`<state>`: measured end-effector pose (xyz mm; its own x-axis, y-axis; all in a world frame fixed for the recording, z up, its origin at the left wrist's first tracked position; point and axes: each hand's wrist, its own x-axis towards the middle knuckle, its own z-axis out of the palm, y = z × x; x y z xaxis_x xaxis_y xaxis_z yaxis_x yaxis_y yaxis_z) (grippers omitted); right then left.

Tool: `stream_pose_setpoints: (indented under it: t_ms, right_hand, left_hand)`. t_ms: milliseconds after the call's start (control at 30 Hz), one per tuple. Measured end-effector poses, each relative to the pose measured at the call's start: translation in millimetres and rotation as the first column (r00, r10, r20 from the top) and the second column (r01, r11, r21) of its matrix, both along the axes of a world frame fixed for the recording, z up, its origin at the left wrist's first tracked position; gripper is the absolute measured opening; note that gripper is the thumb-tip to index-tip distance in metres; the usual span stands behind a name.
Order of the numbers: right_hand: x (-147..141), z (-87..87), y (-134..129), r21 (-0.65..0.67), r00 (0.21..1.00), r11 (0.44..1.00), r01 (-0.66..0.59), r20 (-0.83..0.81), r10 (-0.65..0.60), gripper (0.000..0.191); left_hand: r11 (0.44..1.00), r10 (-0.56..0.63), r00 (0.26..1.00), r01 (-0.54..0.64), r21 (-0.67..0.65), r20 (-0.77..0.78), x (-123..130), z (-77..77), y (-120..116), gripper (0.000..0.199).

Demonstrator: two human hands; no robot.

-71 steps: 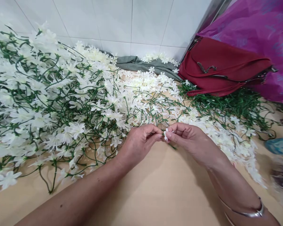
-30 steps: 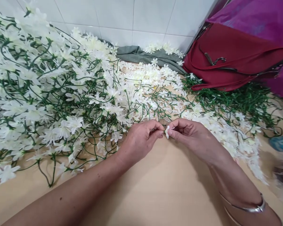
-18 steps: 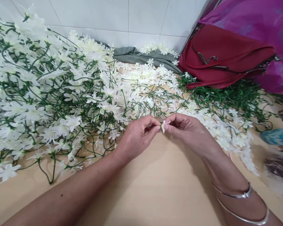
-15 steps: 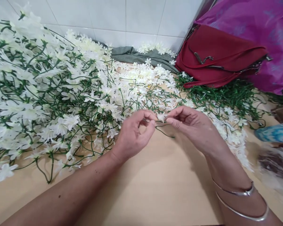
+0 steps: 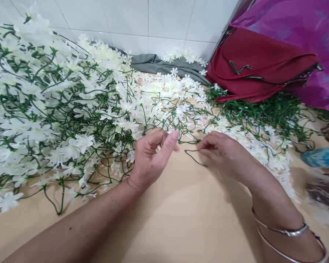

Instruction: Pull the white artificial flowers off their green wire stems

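My right hand (image 5: pixel 221 153) pinches one end of a thin green artificial flower stem (image 5: pixel 193 157), which bends out to the left of the fingertips over the table. My left hand (image 5: pixel 155 155) is closed a little to the left, fingers curled and thumb laid against them. A small pale patch shows between its fingers, and I cannot make out what it is. Behind both hands lie loose white artificial flowers (image 5: pixel 164 87) with green stems. To the left rises a large heap of white artificial flowers on stems (image 5: pixel 44 95), close to my left hand.
A dark red handbag (image 5: pixel 268 65) rests on a pile of green stems (image 5: pixel 252 113) at the back right, beside a purple plastic bag (image 5: pixel 293 22). Grey cloth (image 5: pixel 159 63) lies along the tiled wall. A blue patterned item (image 5: pixel 321 157) and a clear bag (image 5: pixel 321 193) stand at right.
My hands have drawn apart from their meeting point. The white flower piece between the fingertips no longer shows there. The green stem has moved slightly down and right with my right hand.
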<state>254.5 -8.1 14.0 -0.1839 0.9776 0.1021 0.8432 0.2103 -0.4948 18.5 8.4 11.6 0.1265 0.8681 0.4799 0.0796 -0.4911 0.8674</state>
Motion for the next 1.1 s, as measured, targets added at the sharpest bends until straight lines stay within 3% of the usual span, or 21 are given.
stream_pose_setpoints:
  t_ms: [100, 200, 333, 433, 567, 667, 733, 833, 900, 1100]
  right_hand:
    - [-3, 7.9, -1, 0.034, 0.999, 0.999, 0.037, -0.019, -0.037, 0.012]
    - [-12, 17.7, -4, 0.068, 0.984, 0.997, 0.032, -0.179, -0.019, 0.011]
    - [-22, 20.4, -8, 0.052, 0.905, 0.998, -0.044, -0.422, 0.062, 0.008]
    - [-25, 14.8, -6, 0.056, 0.831, 0.998, 0.043, -0.556, -0.004, 0.013]
    - [-30, 9.9, -1, 0.001, 0.746, 0.999, 0.036, -0.665, -0.026, 0.018]
    - [-32, 9.9, 0, -0.008, 0.718, 0.998, 0.06, -0.694, -0.049, 0.017]
    - [-28, 9.1, 3, 0.073, 0.727, 0.976, 0.207, -0.679, -0.103, 0.014]
    - [-12, 6.2, 9, 0.273, 0.775, 0.84, 0.469, -0.583, -0.244, 0.009]
    - [-1, 4.6, 13, 0.309, 0.805, 0.79, 0.529, -0.477, -0.353, 0.007]
    - [7, 9.4, 6, 0.061, 0.852, 0.85, 0.522, -0.076, -0.518, 0.01]
  left_hand:
    - [0.996, -0.091, 0.994, 0.092, 0.011, -0.053, 1, -2.2, 0, 0.037]
    - [0.989, -0.094, 0.982, 0.111, 0.095, -0.164, 3, -8.2, 2, 0.008]
    - [0.981, -0.135, 0.962, 0.163, 0.105, -0.238, 4, -13.3, 6, 0.013]
    - [0.979, -0.196, 0.953, 0.204, 0.012, -0.229, 4, -13.2, 7, 0.013]
    - [0.965, -0.262, 0.944, 0.257, -0.051, -0.199, 4, -14.1, 6, 0.015]
    - [0.97, -0.236, 0.961, 0.224, -0.095, -0.147, 3, -17.5, 6, 0.016]
    - [0.97, -0.209, 0.974, 0.195, -0.146, -0.09, 3, -19.0, 6, 0.016]
    - [0.953, -0.214, 0.977, 0.205, -0.224, -0.015, 2, -18.2, 7, 0.012]
    - [0.942, -0.226, 0.974, 0.221, -0.253, 0.012, 2, -16.8, 8, 0.011]
    - [0.953, -0.201, 0.979, 0.196, -0.231, -0.002, 2, -15.6, 9, 0.011]
